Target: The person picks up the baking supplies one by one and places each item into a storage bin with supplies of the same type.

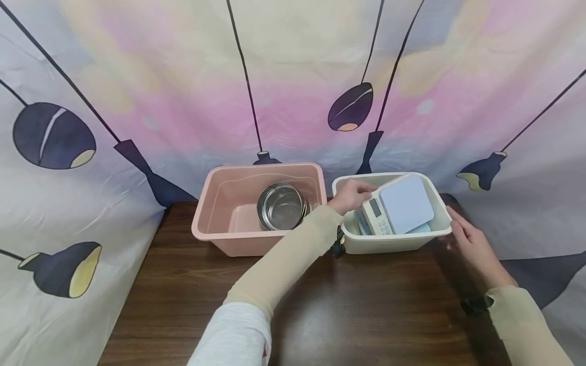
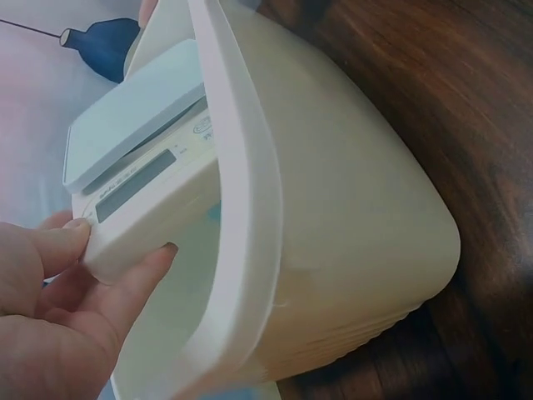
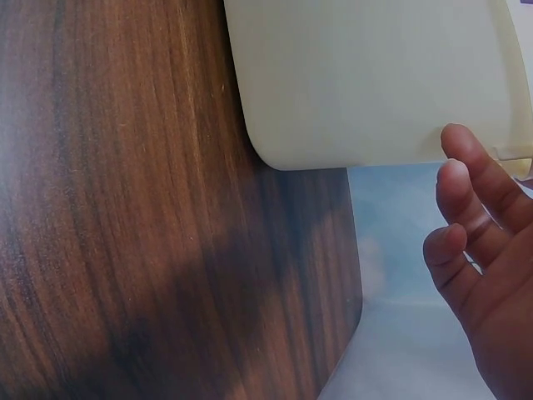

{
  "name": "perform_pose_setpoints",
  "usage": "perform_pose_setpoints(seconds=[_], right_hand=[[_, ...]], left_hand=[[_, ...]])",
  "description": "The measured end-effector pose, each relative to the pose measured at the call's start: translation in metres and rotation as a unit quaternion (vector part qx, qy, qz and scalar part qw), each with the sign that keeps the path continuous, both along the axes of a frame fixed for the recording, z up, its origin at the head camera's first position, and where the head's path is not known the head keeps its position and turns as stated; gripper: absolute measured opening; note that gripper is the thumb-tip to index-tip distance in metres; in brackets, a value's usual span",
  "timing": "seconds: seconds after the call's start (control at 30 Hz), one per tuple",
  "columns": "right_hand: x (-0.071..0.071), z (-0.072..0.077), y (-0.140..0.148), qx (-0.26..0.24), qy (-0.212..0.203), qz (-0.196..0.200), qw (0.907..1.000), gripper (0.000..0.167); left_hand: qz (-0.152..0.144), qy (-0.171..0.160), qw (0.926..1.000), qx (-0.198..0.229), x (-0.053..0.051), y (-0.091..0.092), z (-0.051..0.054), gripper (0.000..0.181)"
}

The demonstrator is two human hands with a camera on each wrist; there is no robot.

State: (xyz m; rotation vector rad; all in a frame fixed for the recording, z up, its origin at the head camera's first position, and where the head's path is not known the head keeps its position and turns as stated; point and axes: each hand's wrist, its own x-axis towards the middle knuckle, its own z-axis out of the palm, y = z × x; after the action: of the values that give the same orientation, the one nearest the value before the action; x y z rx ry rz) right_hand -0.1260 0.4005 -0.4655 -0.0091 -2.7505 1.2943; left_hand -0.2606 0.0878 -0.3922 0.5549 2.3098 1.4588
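Note:
A white kitchen scale with a pale blue-lilac platform and a small display leans tilted in the white plastic bin. My left hand grips one end of the scale, thumb on top and fingers beneath, as the left wrist view shows by the hand. At the bin's right end my right hand touches the rim with fairly straight fingers. The right wrist view has this hand beside the bin's outer wall. Part of a light blue item shows under the scale.
A pink plastic bin stands left of the white one, with round metal containers inside, partly behind my left forearm. Both bins are on a dark wooden table. A patterned cloth hangs behind them.

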Motion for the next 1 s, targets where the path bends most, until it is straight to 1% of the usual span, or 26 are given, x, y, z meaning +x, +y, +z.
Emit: perform_pose_setpoints(seconds=[0.1,0.2,0.27,0.33,0.43,0.53,0.67,0.73,0.87,0.93,1.0], right_hand=[[0.0,-0.001,0.001,0.002,0.001,-0.001,1.0,0.055],[-0.001,-0.003,0.0,0.002,0.0,-0.002,1.0,0.055],[-0.001,-0.004,0.001,0.0,-0.002,-0.004,1.0,0.055],[-0.002,-0.005,0.001,0.001,-0.004,-0.006,1.0,0.055],[-0.002,-0.005,0.001,0.002,-0.002,-0.007,1.0,0.055],[-0.002,-0.003,0.0,0.005,0.0,-0.007,1.0,0.055],[-0.002,0.0,-0.001,0.011,0.008,-0.01,0.9999,0.054],[-0.003,0.0,-0.002,0.009,0.013,-0.015,0.9998,0.054],[-0.006,0.0,-0.005,-0.038,0.004,-0.032,0.9988,0.054],[-0.007,0.0,-0.007,-0.071,-0.008,-0.039,0.9966,0.055],[-0.007,0.0,-0.008,-0.092,-0.021,-0.045,0.9945,0.057]], left_hand=[[-0.007,0.013,0.9998,-0.009,-0.001,0.003,0.0,0.031],[-0.006,0.034,0.9991,-0.025,-0.002,0.004,-0.001,0.03],[-0.007,0.039,0.9987,-0.03,-0.002,0.004,-0.001,0.03],[-0.007,0.033,0.9989,-0.032,-0.002,0.005,-0.002,0.03],[-0.011,0.013,0.9996,-0.021,0.0,0.006,-0.001,0.031],[-0.006,0.0,1.0,-0.007,0.003,0.008,-0.001,0.031],[0.008,-0.006,0.9999,-0.002,0.006,0.011,-0.002,0.032],[0.014,-0.005,0.9998,-0.01,0.006,0.012,-0.002,0.032],[0.016,-0.007,0.9997,-0.016,0.007,0.013,-0.002,0.03],[0.014,-0.007,0.9998,-0.013,0.007,0.013,-0.001,0.03],[0.013,-0.011,0.9999,-0.004,0.008,0.012,0.0,0.03]])
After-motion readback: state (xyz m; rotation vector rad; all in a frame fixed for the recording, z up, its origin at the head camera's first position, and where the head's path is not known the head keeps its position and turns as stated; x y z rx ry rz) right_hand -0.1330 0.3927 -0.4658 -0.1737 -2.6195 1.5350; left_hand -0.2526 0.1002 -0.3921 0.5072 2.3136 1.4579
